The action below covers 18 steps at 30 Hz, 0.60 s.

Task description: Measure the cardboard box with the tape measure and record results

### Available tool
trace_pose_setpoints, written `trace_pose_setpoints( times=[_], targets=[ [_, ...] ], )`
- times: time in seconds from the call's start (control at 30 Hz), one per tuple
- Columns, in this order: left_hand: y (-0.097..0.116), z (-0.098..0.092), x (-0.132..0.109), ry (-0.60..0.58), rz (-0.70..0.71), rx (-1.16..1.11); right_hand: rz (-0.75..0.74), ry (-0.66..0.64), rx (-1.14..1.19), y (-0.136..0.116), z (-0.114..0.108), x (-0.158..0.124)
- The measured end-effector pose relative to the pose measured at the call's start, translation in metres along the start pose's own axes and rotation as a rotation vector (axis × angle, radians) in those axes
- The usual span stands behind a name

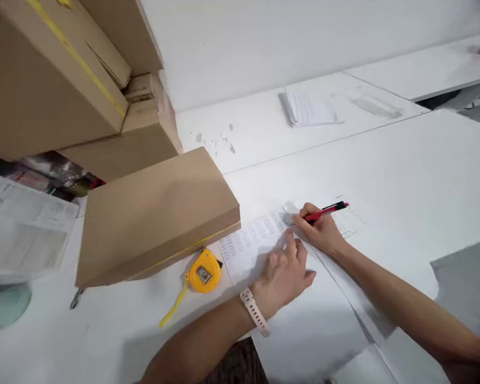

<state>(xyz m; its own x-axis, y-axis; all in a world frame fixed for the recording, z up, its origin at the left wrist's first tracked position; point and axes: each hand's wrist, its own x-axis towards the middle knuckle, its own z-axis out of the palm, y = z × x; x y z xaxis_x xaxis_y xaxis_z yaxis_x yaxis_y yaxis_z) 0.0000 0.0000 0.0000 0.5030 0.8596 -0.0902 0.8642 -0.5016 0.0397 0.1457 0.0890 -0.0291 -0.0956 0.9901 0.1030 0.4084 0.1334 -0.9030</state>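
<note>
A red and black pen point(328, 210) is gripped in my right hand point(320, 230), its lower end down at the sheet's upper right part. My left hand point(283, 272), a pale band around its wrist, rests on the paper sheet point(246, 264) with fingers apart and nothing held. Rows of small handwriting cover the top of this sheet; I cannot read them. Left of the sheet lies a yellow tape measure point(205, 272) with a short end of tape out. Behind it, a flat closed cardboard box point(160, 208) partly overlaps the paper.
Large cardboard boxes point(52, 80) are stacked at the upper left. Printed papers point(24, 224) and a greenish translucent object point(6, 306) sit at the left edge. A stack of white papers point(312, 105) lies near the wall on the white table point(396, 170).
</note>
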Motion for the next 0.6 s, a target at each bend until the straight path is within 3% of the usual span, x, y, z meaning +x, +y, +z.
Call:
trace_pose_setpoints(
  times=[0.47,0.6],
  targets=[
    [-0.0005,-0.0003,-0.0015,0.036,0.025,0.009,0.051,0.004,0.03,-0.0104,-0.0009,-0.0027],
    [-0.0011,0.0002,-0.0009,0.016,0.021,-0.015,0.001,0.14,-0.003,-0.0078,-0.0015,-0.0024]
  ],
)
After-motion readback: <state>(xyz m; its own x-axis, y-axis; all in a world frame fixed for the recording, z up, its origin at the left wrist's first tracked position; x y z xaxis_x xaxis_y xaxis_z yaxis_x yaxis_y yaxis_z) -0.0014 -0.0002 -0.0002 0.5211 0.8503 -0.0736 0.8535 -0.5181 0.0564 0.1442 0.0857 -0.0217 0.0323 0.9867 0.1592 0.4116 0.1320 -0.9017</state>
